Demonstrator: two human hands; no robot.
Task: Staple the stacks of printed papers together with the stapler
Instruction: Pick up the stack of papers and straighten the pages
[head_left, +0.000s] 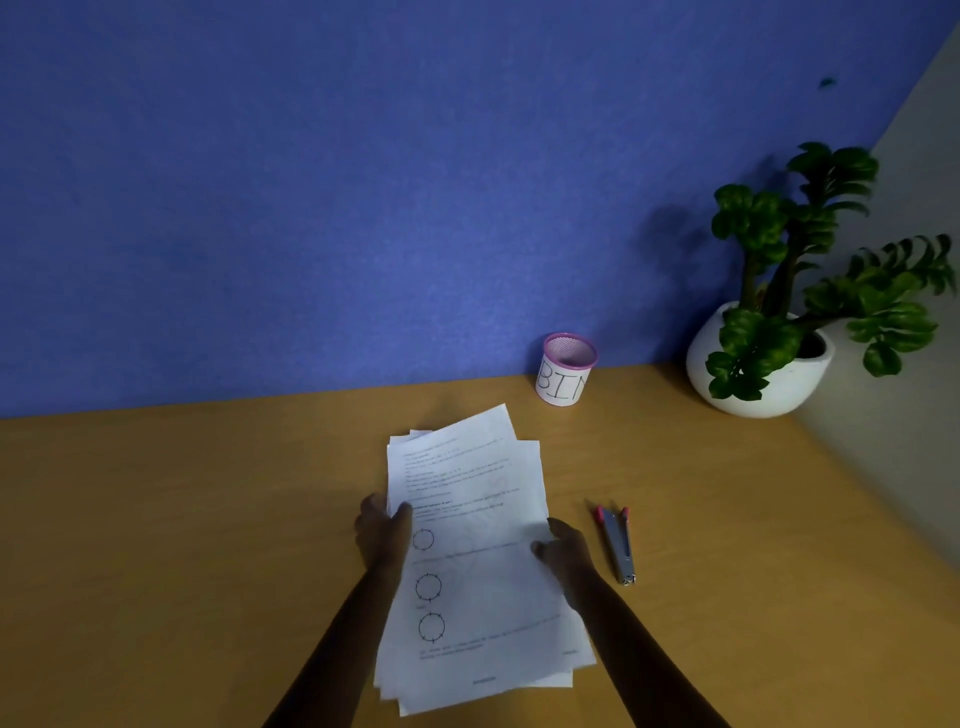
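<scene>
A loose stack of printed papers (478, 551), white with text and three drawn circles, lies fanned on the wooden desk (182, 545). My left hand (382, 530) grips the stack's left edge, thumb on top. At the right edge, my right hand (563, 551) holds the sheets with fingers curled around them. A silver stapler (617, 545) with pink ends lies on the desk just right of my right hand, untouched and hinged apart in a narrow V.
A pink mesh cup labelled "BIN" (566, 370) stands at the back by the blue partition wall (363, 182). A white pot with a green plant (769, 358) sits in the far right corner.
</scene>
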